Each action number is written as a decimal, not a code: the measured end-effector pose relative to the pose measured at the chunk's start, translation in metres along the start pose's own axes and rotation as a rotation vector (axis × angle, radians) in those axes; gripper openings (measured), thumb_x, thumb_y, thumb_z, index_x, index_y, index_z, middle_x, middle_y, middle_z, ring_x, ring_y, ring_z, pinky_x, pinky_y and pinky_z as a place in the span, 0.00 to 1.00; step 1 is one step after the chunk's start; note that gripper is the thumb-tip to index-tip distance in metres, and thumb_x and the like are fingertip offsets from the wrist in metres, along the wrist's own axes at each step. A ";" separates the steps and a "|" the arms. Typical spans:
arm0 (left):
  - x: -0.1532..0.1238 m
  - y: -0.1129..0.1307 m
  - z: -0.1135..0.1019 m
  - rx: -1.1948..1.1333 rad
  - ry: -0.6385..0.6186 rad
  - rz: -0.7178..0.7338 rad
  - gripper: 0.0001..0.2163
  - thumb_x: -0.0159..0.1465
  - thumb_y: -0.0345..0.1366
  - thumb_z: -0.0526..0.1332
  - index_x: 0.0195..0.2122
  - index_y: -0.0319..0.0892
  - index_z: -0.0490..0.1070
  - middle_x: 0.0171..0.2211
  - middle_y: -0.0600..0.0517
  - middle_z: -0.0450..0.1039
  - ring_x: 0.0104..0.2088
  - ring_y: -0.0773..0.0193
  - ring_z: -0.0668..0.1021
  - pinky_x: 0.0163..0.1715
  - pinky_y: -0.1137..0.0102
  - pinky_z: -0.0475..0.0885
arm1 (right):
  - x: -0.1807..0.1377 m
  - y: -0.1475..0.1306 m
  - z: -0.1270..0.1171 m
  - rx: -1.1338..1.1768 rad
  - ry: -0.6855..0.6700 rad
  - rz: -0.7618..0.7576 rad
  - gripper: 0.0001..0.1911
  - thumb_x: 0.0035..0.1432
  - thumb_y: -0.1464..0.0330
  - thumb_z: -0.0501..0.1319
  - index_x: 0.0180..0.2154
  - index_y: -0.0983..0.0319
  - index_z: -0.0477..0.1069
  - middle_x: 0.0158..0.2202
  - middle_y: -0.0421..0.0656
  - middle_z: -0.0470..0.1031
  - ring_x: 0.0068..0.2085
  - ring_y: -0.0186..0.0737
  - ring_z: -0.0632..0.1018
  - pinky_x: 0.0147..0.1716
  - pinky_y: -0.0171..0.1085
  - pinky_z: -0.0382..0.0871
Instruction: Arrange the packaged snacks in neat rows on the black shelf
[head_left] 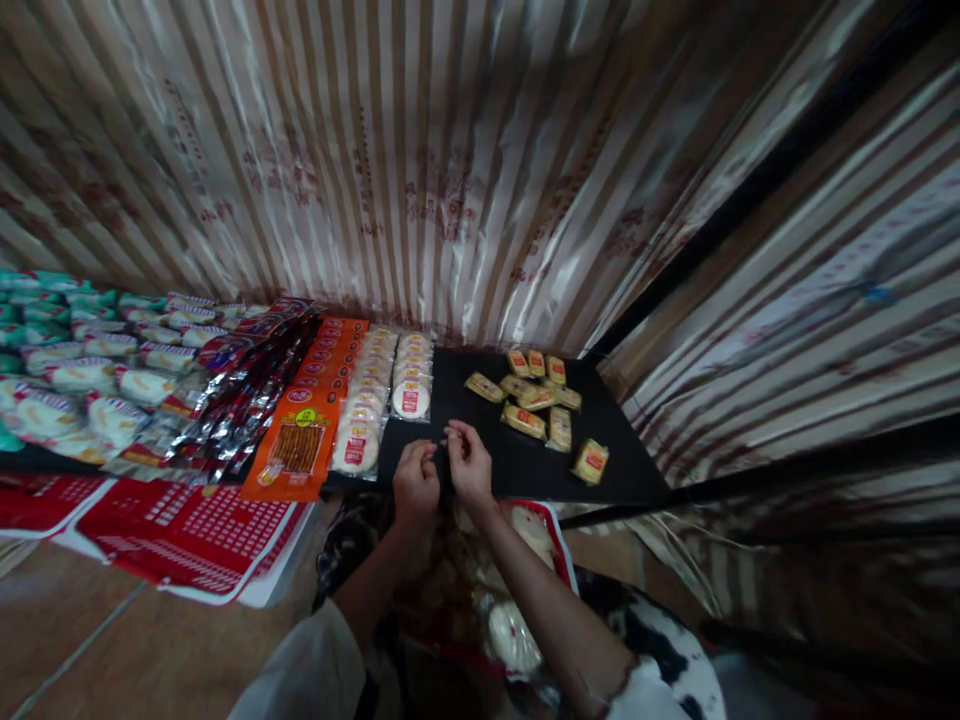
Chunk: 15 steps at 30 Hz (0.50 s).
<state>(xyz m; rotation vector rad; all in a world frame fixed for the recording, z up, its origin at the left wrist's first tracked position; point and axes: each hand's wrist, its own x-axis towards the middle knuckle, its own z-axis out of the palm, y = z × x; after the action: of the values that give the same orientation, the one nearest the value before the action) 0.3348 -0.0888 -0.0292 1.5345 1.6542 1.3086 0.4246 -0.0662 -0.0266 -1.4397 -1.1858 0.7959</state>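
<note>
Above the front edge of the black tabletop, my left hand and my right hand are close together with a small gap between them. The left fingers are curled in toward the thumb. My right hand has bent fingers, closed near the tips. Whatever they may pinch is too small and dark to make out. Left of my hands are overlapping rows of round white crackers in clear packets. To their right lie several small yellow wrapped snacks, loosely scattered.
Orange snack bags, dark red packets and white packets fill the left side. Below my arms is a red-rimmed container with more packets. A red basket stands lower left. Striped sheeting hangs behind.
</note>
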 end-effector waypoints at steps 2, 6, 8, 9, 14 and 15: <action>-0.030 -0.001 -0.002 -0.034 -0.022 0.016 0.14 0.56 0.24 0.48 0.35 0.40 0.71 0.39 0.47 0.72 0.42 0.63 0.74 0.46 0.65 0.70 | -0.030 0.004 -0.015 -0.009 -0.020 0.007 0.16 0.58 0.60 0.51 0.42 0.62 0.68 0.38 0.46 0.76 0.35 0.37 0.77 0.36 0.35 0.71; -0.095 -0.018 -0.001 0.087 -0.065 -0.147 0.14 0.55 0.25 0.49 0.37 0.40 0.72 0.43 0.45 0.71 0.47 0.59 0.73 0.51 0.60 0.67 | -0.082 0.024 -0.032 -0.214 -0.084 0.016 0.14 0.58 0.62 0.50 0.39 0.61 0.71 0.35 0.45 0.77 0.37 0.39 0.77 0.38 0.37 0.70; -0.121 -0.032 0.002 0.218 -0.075 -0.256 0.17 0.55 0.26 0.51 0.45 0.38 0.70 0.51 0.41 0.67 0.55 0.54 0.67 0.56 0.57 0.61 | -0.100 0.038 -0.031 -0.291 -0.155 0.020 0.14 0.57 0.66 0.50 0.39 0.62 0.72 0.37 0.46 0.78 0.39 0.41 0.77 0.41 0.39 0.70; -0.131 -0.039 0.003 0.279 -0.083 -0.317 0.19 0.55 0.26 0.51 0.48 0.35 0.68 0.54 0.38 0.65 0.58 0.51 0.64 0.57 0.56 0.58 | -0.108 0.045 -0.029 -0.333 -0.200 0.025 0.14 0.56 0.69 0.51 0.39 0.62 0.72 0.39 0.48 0.78 0.40 0.42 0.77 0.44 0.40 0.69; -0.151 -0.065 -0.001 0.385 -0.179 -0.442 0.25 0.57 0.27 0.50 0.57 0.28 0.57 0.60 0.33 0.55 0.63 0.50 0.55 0.61 0.57 0.50 | -0.128 0.063 -0.014 -0.526 -0.275 0.087 0.19 0.51 0.76 0.51 0.44 0.64 0.72 0.45 0.52 0.76 0.47 0.46 0.75 0.51 0.44 0.63; -0.152 -0.067 -0.002 0.376 -0.200 -0.434 0.25 0.57 0.27 0.50 0.57 0.28 0.57 0.60 0.33 0.55 0.63 0.50 0.55 0.61 0.57 0.50 | -0.129 0.063 -0.011 -0.541 -0.246 0.091 0.20 0.51 0.76 0.51 0.45 0.64 0.72 0.46 0.52 0.75 0.48 0.46 0.74 0.52 0.44 0.63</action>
<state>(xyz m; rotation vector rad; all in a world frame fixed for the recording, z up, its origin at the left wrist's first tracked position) 0.3362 -0.2259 -0.1227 1.3399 2.0301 0.6247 0.4140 -0.1894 -0.1012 -1.8829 -1.6172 0.7622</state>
